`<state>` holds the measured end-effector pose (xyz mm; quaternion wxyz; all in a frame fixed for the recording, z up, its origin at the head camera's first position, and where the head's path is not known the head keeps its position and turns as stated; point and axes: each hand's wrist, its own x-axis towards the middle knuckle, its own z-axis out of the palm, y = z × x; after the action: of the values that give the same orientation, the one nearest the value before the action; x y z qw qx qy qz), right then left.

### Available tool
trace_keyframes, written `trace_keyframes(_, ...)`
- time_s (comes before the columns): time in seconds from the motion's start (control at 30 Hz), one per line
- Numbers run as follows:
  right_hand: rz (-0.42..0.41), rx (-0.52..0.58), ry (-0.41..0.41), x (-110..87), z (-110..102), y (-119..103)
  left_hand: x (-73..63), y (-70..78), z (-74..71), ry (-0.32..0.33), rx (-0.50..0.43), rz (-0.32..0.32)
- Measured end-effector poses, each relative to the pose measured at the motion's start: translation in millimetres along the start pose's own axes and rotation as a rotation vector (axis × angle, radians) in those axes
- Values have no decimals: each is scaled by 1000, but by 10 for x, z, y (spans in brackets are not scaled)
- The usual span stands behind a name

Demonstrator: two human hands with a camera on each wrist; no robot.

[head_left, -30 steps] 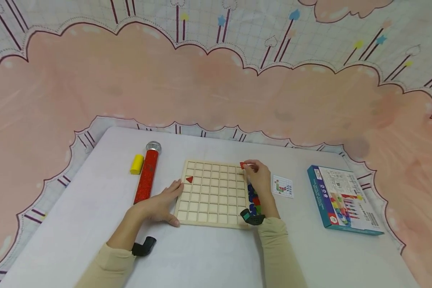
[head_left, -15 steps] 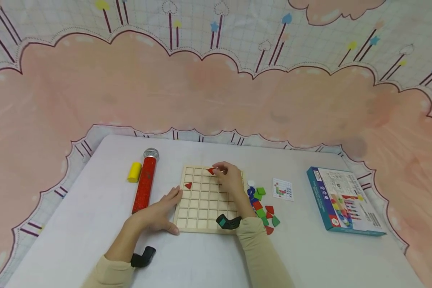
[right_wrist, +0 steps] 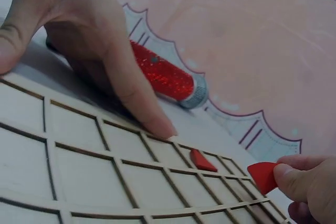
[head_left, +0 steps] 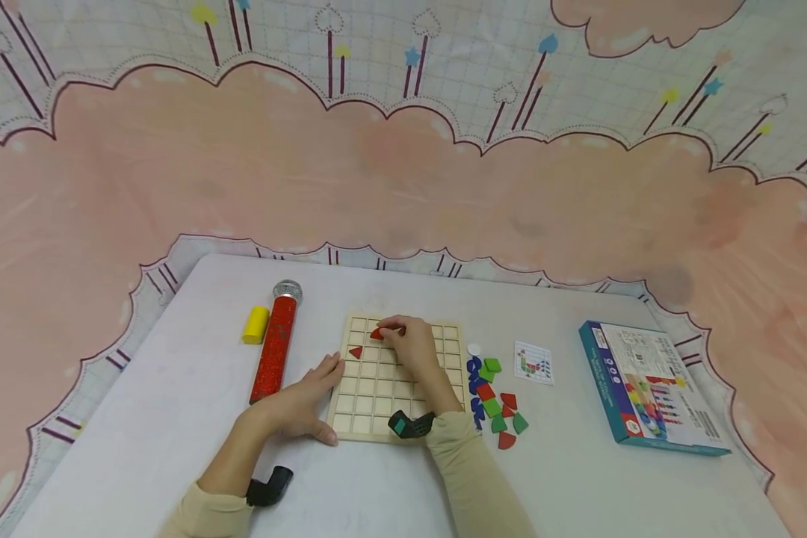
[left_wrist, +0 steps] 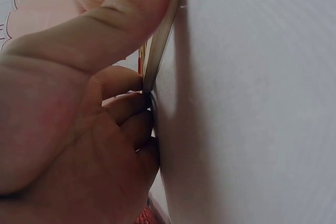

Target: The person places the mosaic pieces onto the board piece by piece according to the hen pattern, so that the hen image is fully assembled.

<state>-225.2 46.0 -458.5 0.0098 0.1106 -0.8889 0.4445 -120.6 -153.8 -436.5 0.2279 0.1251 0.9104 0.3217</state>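
A wooden grid board [head_left: 365, 404] lies flat in the middle of the table in the head view. My left hand [head_left: 294, 406] rests along its left side, fingers extended and thumb by the near left corner. Between thumb and fingertips, my right hand [head_left: 415, 353] pinches a red quarter-circle piece [right_wrist: 261, 176] over the far rows of the board. One red triangular piece [head_left: 356, 352] sits in a cell near the left edge. In the left wrist view, the thumb and fingers of the left hand touch the board's edge.
Loose blue, green and red pieces [head_left: 492, 407] lie right of the board, with a white one above. Further right are a pattern card [head_left: 533, 363] and a teal-edged box [head_left: 655, 388]. Left of the board stand a red microphone [head_left: 275, 347] and a yellow cylinder [head_left: 255, 325].
My right hand has moved left with the red piece, from the board's far right corner to its far left part, uncovering the loose pieces. The left hand has stayed at the board's side.
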Motion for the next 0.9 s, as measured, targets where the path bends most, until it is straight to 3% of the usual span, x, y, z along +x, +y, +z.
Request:
trace_keyframes(0.3, 5, 49, 31, -36, 76, 21, 2, 2, 10, 5, 10, -9)
trace_keyframes(0.53, 11, 19, 34, -47, 87, 41, 46, -17, 52, 12, 22, -14)
trace_keyframes(0.9, -8, -40, 36, -41, 136, 57, -1, 13, 19, 12, 10, -3)
